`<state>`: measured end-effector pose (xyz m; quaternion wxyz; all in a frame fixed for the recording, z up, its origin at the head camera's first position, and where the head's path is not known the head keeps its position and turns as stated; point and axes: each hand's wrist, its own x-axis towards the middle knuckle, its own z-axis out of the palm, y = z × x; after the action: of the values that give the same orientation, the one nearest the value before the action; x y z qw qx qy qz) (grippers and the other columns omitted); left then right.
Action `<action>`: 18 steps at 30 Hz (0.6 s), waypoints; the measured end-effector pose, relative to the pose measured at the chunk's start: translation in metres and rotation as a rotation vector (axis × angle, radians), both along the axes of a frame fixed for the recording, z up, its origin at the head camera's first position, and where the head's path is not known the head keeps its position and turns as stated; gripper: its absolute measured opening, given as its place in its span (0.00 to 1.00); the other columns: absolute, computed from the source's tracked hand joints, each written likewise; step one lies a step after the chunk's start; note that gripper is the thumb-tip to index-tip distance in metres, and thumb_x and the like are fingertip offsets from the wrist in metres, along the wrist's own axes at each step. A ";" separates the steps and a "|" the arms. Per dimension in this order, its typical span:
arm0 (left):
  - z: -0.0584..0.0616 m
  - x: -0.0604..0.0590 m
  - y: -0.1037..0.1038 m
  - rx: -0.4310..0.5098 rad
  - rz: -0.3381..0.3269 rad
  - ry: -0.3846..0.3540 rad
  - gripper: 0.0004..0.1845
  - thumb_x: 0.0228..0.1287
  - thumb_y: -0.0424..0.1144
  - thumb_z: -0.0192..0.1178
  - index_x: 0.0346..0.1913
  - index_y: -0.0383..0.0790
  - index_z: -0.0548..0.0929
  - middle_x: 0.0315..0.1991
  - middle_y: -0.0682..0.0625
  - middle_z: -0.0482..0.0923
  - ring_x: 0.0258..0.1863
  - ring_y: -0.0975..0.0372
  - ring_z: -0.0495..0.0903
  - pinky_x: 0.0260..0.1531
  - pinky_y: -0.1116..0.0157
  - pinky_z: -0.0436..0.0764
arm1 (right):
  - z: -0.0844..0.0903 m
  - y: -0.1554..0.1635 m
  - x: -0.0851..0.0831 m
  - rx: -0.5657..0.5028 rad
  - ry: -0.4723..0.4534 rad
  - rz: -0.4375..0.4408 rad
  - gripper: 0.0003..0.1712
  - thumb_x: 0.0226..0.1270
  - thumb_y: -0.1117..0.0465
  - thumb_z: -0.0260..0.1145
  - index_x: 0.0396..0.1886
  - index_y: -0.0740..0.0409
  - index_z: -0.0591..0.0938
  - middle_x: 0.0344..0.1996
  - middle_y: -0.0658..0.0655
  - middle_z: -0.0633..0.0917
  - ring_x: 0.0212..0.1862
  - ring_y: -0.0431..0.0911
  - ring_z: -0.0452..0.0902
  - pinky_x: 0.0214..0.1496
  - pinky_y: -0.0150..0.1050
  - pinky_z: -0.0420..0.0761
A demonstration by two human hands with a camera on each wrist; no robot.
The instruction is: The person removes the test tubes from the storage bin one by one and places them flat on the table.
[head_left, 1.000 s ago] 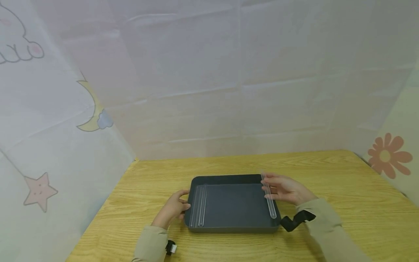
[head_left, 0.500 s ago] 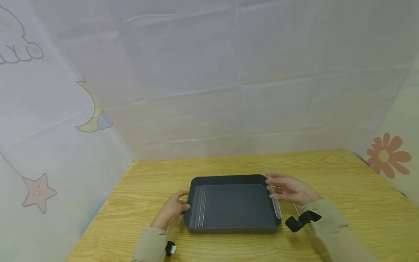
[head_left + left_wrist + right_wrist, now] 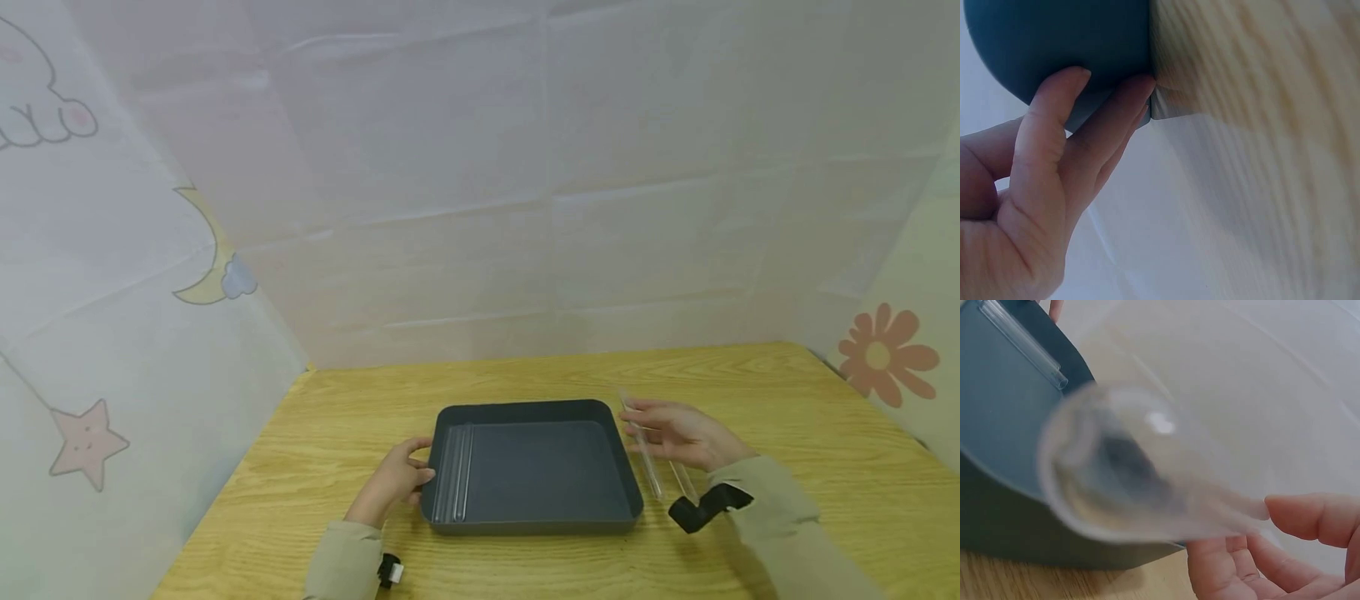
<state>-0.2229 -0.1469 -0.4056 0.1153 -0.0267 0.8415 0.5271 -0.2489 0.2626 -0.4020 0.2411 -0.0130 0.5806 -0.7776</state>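
My right fingers and thumb pinch a clear tube, its rounded near end looming blurred in the right wrist view. In the head view the tube slants just beyond the tray's right rim, outside it; I can't tell whether it touches the desk. To handle it well, I'd say a light, even pinch suits such smooth plastic or glass, with its lower end lifted well clear of the rim and turned parallel to the tray's short side. A second clear piece shows just beside it, partly hidden by my right hand, so there's a chance of knocking the two together.

My left hand rests relaxed fingers against the left wall of the dark tray; that light touch should be enough to stop it sliding. Inside, a few clear tubes lie side by side along that left wall.

Under it all is a yellow wood-grain desk. Beyond its far edge hangs a pale, creased sheet, with a moon, a star and a flower printed at the sides.
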 end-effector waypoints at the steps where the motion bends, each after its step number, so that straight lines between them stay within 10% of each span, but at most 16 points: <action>1: 0.000 0.000 0.000 0.003 -0.001 0.000 0.28 0.65 0.20 0.55 0.68 0.28 0.64 0.44 0.33 0.77 0.32 0.55 0.81 0.22 0.65 0.77 | 0.000 0.002 0.000 -0.002 0.001 0.006 0.47 0.73 0.66 0.58 0.76 0.67 0.37 0.51 0.50 0.75 0.50 0.45 0.75 0.57 0.46 0.75; 18: 0.001 0.003 0.000 -0.004 0.001 0.014 0.28 0.65 0.20 0.55 0.68 0.27 0.65 0.45 0.32 0.77 0.32 0.56 0.81 0.22 0.64 0.77 | -0.005 0.027 0.006 -0.046 -0.052 -0.104 0.49 0.73 0.67 0.59 0.77 0.64 0.34 0.42 0.47 0.80 0.46 0.42 0.78 0.55 0.41 0.77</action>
<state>-0.2200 -0.1467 -0.4044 0.1090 -0.0234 0.8435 0.5254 -0.2433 0.2900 -0.4065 0.2151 0.0319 0.5560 -0.8022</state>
